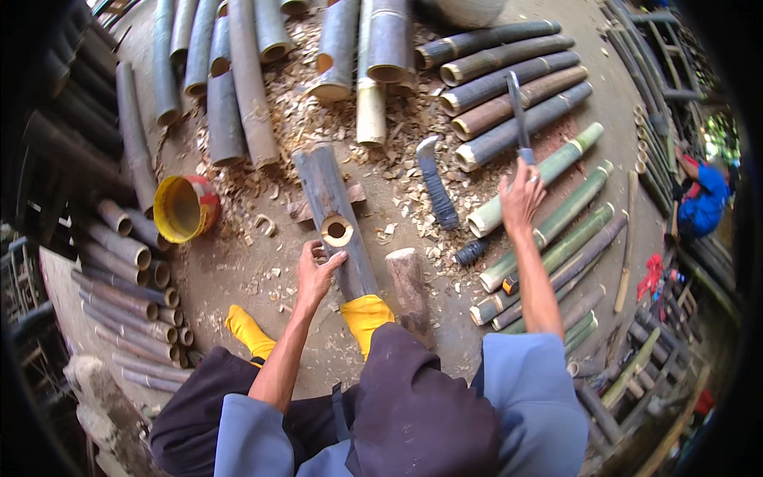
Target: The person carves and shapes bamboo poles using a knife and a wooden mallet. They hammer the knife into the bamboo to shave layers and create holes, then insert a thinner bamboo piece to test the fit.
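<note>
A dark bamboo tube (pixel 324 183) lies lengthwise in front of me, propped on a small wood block (pixel 300 211). Its upper side has a round cut hole (pixel 337 230) with a pale rim. My left hand (pixel 318 274) grips the tube's left side just below this hole, thumb on top. My yellow-covered foot (pixel 368 318) rests against the tube's near end. Off to the right, my raised right hand (pixel 522 193) is closed around the handle of a long knife (pixel 518 107), its blade pointing away from me. A hooked knife with a black wrapped handle (pixel 437 191) lies on the ground between.
Green bamboo tubes (pixel 540 226) and dark ones (pixel 509 99) lie in rows at right. More stand out at the far side and left (pixel 127 262). Wood chips litter the ground. A yellow bucket (pixel 184 208) sits left, a short log (pixel 408 290) nearby. Another person (pixel 703 199) is far right.
</note>
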`<state>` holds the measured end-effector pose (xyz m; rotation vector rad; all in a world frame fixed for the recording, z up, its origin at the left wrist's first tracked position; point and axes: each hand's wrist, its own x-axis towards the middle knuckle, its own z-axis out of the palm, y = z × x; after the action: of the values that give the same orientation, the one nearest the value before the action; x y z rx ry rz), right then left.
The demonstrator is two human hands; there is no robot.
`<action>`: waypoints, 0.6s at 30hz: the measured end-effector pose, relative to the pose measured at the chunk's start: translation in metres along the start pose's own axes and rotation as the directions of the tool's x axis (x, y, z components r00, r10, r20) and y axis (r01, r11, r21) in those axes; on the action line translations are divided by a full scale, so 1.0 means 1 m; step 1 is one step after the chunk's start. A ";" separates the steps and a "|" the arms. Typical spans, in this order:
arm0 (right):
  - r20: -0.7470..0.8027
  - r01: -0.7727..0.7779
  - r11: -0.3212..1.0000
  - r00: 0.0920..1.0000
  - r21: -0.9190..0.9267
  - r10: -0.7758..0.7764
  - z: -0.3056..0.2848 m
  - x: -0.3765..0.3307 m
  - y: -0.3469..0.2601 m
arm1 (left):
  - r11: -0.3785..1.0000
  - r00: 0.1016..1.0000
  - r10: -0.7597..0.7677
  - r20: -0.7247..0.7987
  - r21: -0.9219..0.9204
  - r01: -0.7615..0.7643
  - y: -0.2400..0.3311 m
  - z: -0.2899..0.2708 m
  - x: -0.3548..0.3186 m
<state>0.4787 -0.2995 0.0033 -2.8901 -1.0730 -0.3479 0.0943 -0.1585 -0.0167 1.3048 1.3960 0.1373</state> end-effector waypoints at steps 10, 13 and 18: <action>0.224 0.066 0.687 0.919 0.724 -0.324 -0.043 -0.139 -0.122 | 0.928 0.867 0.278 -0.414 0.349 -0.131 -0.055 -0.048 0.000; 0.319 -0.029 0.650 0.887 0.760 -0.334 -0.050 -0.170 -0.129 | 0.825 0.818 0.447 -0.362 0.521 -0.220 -0.060 -0.078 0.023; 0.288 -0.018 0.625 0.898 0.780 -0.333 -0.060 -0.162 -0.138 | 0.677 0.849 0.521 -0.091 0.649 -0.346 -0.031 -0.099 0.071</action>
<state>0.2582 -0.3052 0.0200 -2.0956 -1.1466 0.6256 0.0214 -0.0614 -0.0498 2.2499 1.3728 0.2016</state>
